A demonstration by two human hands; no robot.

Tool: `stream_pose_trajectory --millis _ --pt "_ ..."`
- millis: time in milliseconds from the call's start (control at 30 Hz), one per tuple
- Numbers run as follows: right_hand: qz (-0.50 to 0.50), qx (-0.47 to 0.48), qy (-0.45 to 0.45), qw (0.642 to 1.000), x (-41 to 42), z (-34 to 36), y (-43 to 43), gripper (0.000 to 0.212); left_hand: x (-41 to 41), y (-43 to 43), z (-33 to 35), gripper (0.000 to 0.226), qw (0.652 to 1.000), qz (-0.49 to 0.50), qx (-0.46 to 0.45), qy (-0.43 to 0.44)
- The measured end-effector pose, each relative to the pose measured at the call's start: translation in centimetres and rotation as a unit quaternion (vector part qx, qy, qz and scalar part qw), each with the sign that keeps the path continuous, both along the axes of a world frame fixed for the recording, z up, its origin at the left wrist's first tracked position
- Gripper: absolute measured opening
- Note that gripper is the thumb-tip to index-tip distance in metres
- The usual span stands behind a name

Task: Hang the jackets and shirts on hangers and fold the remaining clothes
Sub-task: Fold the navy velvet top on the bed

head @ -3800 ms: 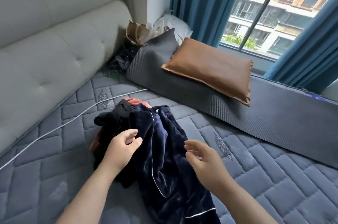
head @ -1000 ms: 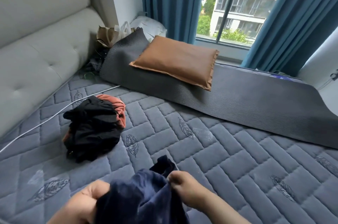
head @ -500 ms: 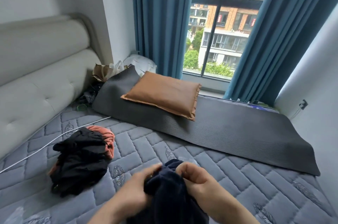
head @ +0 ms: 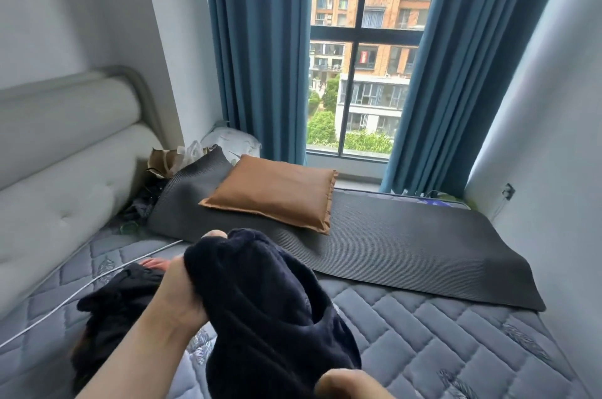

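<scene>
Mattress: the big blue quilted mattress (head: pixel 423 333) fills the bottom of your view, and all the other things lie on it.
Mat: a dark grey mat (head: pixel 407 252) lies across its far side, by the window.
Navy garment: the navy garment (head: pixel 267 301) hangs in a bunch in the air in front of you, above the mattress and just right of the pile. It looks soft, fuzzy and floppy, and light enough for one hand (it will likely sag into a lump, not stay flat). I cannot tell if it is a shirt or trousers.
Pillow: a brown pillow (head: pixel 273 193) rests on the mat, well away from you.
Pile: black clothes (head: pixel 117 301) sit on the mattress under your left arm.
Left hand: your left hand (head: pixel 179 291) squeezes a fistful of cloth near the top. I think a seam or an edge is a better spot to pinch.
Right hand: only a bit of your right hand (head: pixel 348 382) shows, low down by the cloth, apart from the left. I cannot tell if it holds anything.
Cable: a thin white cable (head: pixel 97 278) runs beside the pile.
</scene>
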State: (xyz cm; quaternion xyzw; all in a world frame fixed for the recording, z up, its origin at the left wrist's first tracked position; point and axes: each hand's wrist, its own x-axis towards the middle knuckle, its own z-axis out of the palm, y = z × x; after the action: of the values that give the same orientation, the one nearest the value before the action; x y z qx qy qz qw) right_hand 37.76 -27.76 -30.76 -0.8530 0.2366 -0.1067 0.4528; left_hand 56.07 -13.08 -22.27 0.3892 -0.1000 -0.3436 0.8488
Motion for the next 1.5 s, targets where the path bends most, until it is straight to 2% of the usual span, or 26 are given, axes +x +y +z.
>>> stream_pose_trajectory --millis 33,100,133,167,233,267,300,333,400,467,533,633,733,833,900,1033,1133,1233,1333,1433,1500 --pt "0.032 0.051 -0.029 0.998 -0.2 -0.4 -0.1 0.046 0.0 -0.2 0.3 0.008 0.999 -0.034 -0.032 -0.009" --pt "0.103 0.106 -0.030 0.988 -0.8 -0.4 -0.2 0.035 0.1 -0.4 1.7 0.010 0.988 -0.127 -0.085 -0.010" --pt "0.067 0.112 -0.035 0.991 -1.0 -0.6 -0.5 0.043 0.0 -0.5 2.9 0.013 0.988 -0.120 -0.088 -0.033" --pt "0.031 0.114 -0.064 0.991 -0.6 -1.0 -0.8 0.056 0.2 -0.1 4.2 0.022 0.992 -0.063 -0.049 -0.096" --pt "0.010 0.073 -0.063 0.995 1.7 -1.0 -0.4 0.089 0.3 0.1 5.9 0.012 0.989 -0.070 -0.025 -0.128" --pt "0.022 0.035 -0.041 0.998 2.9 -0.3 0.1 0.096 0.5 -0.1 6.6 0.008 0.991 -0.074 -0.004 -0.111" --pt "0.029 -0.022 -0.032 0.999 3.9 -0.1 0.3 0.088 1.0 0.2 7.3 0.010 0.989 -0.034 0.042 -0.137" --pt "0.034 -0.079 -0.037 0.996 4.8 0.5 0.1 0.068 1.3 0.6 8.1 0.006 0.981 0.023 0.086 -0.173" --pt "0.064 -0.145 -0.013 0.987 6.3 1.9 -0.5 0.029 1.7 1.0 10.4 0.015 0.975 0.028 0.084 -0.206" --pt "0.117 -0.184 0.070 0.974 7.2 4.0 -1.3 0.026 2.1 1.8 13.2 0.020 0.972 0.009 0.075 -0.221" --pt "0.111 -0.214 0.094 0.966 7.6 6.7 -2.7 0.030 2.8 3.2 15.8 0.019 0.956 0.040 0.113 -0.270" --pt "0.043 -0.224 0.036 0.973 7.5 12.0 -4.9 0.024 5.1 5.9 18.3 0.042 0.900 0.104 0.203 -0.371" --pt "0.002 -0.184 -0.040 0.982 6.9 16.9 -6.1 0.026 7.9 8.6 19.1 0.045 0.780 0.175 0.330 -0.502" --pt "-0.040 -0.149 -0.112 0.982 6.4 20.8 -6.3 0.018 10.1 10.4 18.7 0.048 0.694 0.198 0.403 -0.563" --pt "-0.058 -0.161 -0.133 0.976 6.4 23.0 -6.1 0.014 11.2 10.7 18.4 0.044 0.656 0.180 0.443 -0.584" --pt "-0.062 -0.202 -0.167 0.963 6.6 26.3 -5.9 0.021 12.4 10.7 18.2 0.029 0.622 0.130 0.481 -0.604" --pt "-0.081 -0.179 -0.182 0.963 6.1 27.5 -6.6 0.033 13.0 11.2 18.5 0.019 0.606 0.105 0.474 -0.630" --pt "-0.134 -0.219 -0.165 0.952 5.3 27.8 -7.6 0.017 14.2 11.5 18.2 0.020 0.614 0.125 0.455 -0.632" --pt "-0.162 -0.168 -0.152 0.960 4.6 27.0 -7.7 0.020 14.8 10.4 17.1 0.014 0.654 0.137 0.438 -0.601" --pt "-0.176 -0.138 -0.125 0.967 3.5 26.0 -7.8 0.027 14.7 8.8 15.9 0.020 0.682 0.093 0.431 -0.584" --pt "-0.204 -0.156 -0.098 0.961 2.3 25.5 -8.1 0.038 14.4 8.3 15.8 0.029 0.728 0.032 0.407 -0.550"
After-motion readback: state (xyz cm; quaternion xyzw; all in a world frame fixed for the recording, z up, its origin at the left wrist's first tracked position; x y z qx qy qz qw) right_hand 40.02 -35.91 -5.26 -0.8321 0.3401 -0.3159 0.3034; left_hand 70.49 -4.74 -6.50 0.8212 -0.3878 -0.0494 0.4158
